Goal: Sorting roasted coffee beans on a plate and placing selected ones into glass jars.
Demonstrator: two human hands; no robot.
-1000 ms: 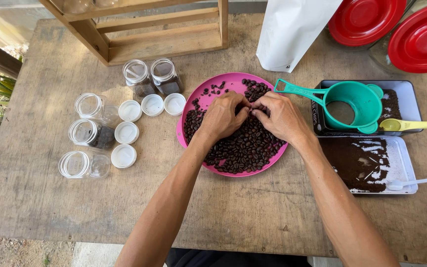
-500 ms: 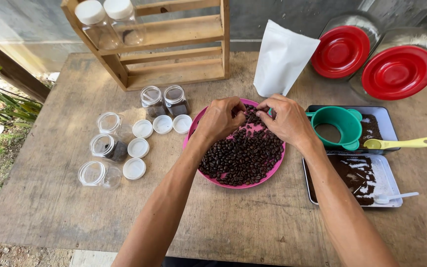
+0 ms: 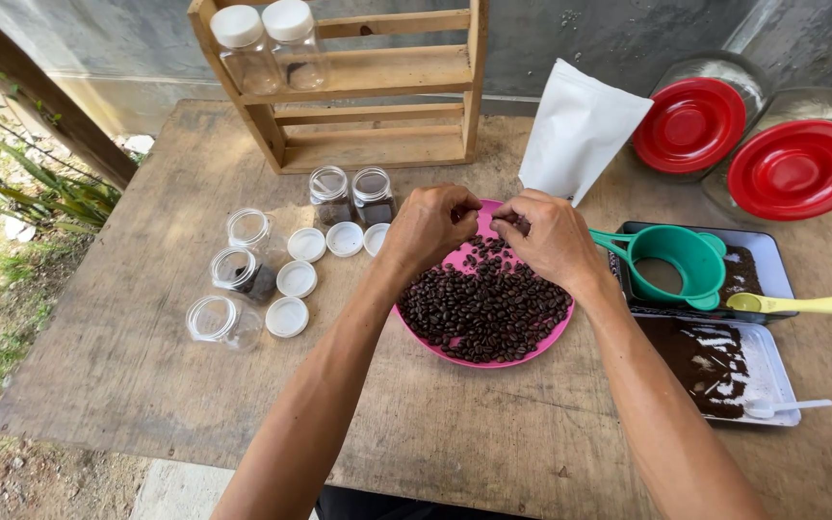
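Observation:
A pink plate (image 3: 481, 364) heaped with dark coffee beans (image 3: 483, 308) sits mid-table. Both my hands hover over its far rim, fingertips almost meeting. My left hand (image 3: 430, 226) has its fingers curled closed, and what lies inside them is hidden. My right hand (image 3: 549, 239) pinches thumb and fingers together on what looks like a dark bean. Left of the plate stand several small clear open jars (image 3: 243, 273), two of them (image 3: 351, 195) partly filled with something dark, with white lids (image 3: 296, 279) lying beside them.
At the back is a wooden rack (image 3: 377, 87) carrying two capped jars (image 3: 267, 43). A white pouch (image 3: 580, 130) and two big red-lidded jars (image 3: 799, 169) stand at the far right. A green funnel (image 3: 676, 260), a yellow spoon (image 3: 801, 304) and trays of ground coffee (image 3: 715, 366) sit to the right.
My hands rose from the bean pile to the plate's far rim, fingers pinched. The view tilted up, bringing the rack's capped jars and the big red-lidded jars into sight.

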